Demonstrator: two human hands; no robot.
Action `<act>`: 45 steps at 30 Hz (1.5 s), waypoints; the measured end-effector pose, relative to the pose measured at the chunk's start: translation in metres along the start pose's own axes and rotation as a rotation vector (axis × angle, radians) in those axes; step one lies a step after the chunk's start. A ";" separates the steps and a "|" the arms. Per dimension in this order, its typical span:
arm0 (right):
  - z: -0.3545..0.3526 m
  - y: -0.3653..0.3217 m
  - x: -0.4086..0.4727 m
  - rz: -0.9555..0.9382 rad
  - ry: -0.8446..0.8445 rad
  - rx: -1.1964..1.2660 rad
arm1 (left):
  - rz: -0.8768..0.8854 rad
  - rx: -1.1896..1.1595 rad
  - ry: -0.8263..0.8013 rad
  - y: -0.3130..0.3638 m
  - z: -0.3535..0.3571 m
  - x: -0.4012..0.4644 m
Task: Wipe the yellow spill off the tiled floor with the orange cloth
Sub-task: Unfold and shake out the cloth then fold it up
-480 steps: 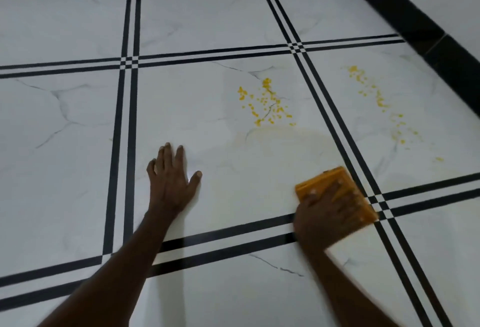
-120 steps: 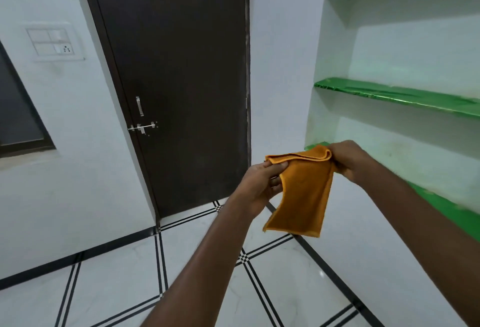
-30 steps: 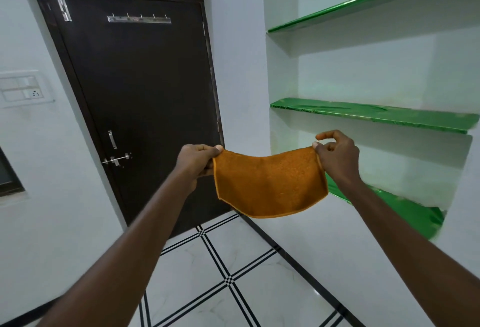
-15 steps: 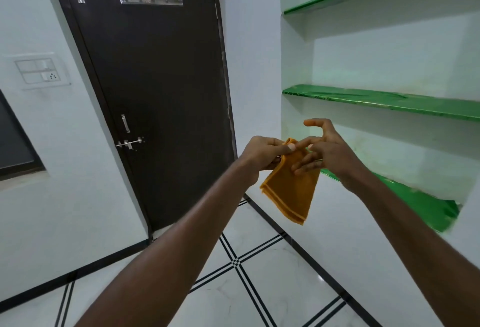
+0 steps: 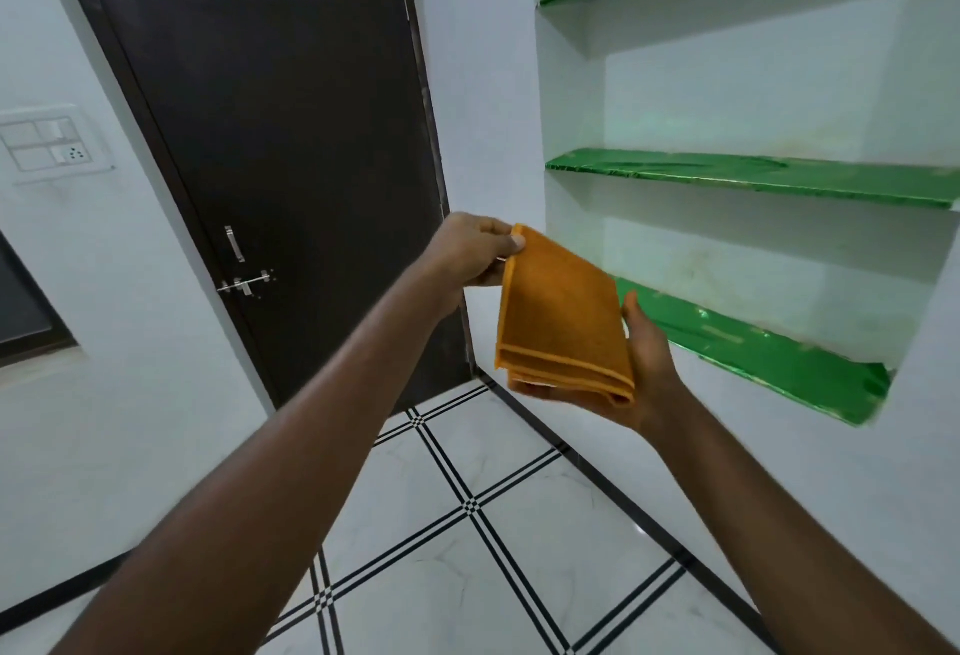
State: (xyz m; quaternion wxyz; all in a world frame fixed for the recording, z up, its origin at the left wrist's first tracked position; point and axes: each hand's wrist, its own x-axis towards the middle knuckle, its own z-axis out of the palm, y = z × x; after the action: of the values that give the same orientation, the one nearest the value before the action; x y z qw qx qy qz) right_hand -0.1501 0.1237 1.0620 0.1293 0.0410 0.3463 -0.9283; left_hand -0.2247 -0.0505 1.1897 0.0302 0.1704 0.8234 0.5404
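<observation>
Head view: the orange cloth (image 5: pixel 563 314), folded, is sitting mid-air at centre frame. The left hand (image 5: pixel 475 251) is pinching its top corner at 11 o'clock. The right hand (image 5: pixel 641 368) is lying flat and palm-up, cradling it from 5 o'clock. The tiled floor (image 5: pixel 467 550) is showing at 6 o'clock.

I can read no text, label, brand or number anywhere in my view, and the switch plate (image 5: pixel 49 144) beside the dark door (image 5: pixel 291 176) carries, as far as I can tell, only unmarked switches and a socket.
</observation>
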 end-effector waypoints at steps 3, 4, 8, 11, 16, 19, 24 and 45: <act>0.011 -0.002 0.000 -0.055 0.124 -0.113 | -0.150 0.026 0.039 -0.035 0.000 0.005; 0.012 -0.002 -0.001 -0.061 0.151 -0.195 | -0.180 0.008 0.039 -0.047 0.001 0.004; 0.004 0.000 -0.003 -0.017 0.221 -0.392 | -0.233 -0.076 0.018 -0.075 0.003 0.000; -0.002 0.002 -0.006 -0.026 0.272 -0.456 | -0.230 -0.099 -0.023 -0.090 0.007 -0.005; -0.012 0.007 -0.030 -0.044 0.412 -0.468 | -0.250 -0.108 -0.122 -0.117 0.025 -0.014; -0.025 0.022 -0.059 -0.063 0.537 -0.431 | -0.272 -0.148 -0.273 -0.135 0.047 -0.024; -0.041 0.057 -0.132 -0.157 0.761 -0.332 | -0.230 -0.252 -0.499 -0.145 0.102 -0.056; 0.099 0.354 -0.656 -0.828 1.791 0.218 | 0.006 -0.250 -1.712 -0.001 0.302 -0.542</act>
State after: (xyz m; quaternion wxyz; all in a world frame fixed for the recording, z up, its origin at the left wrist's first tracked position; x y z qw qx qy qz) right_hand 0.5784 -0.0594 1.0221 -0.5190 0.6149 0.2159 -0.5532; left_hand 0.3548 0.0449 0.9906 0.6571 0.5166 0.4513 0.3127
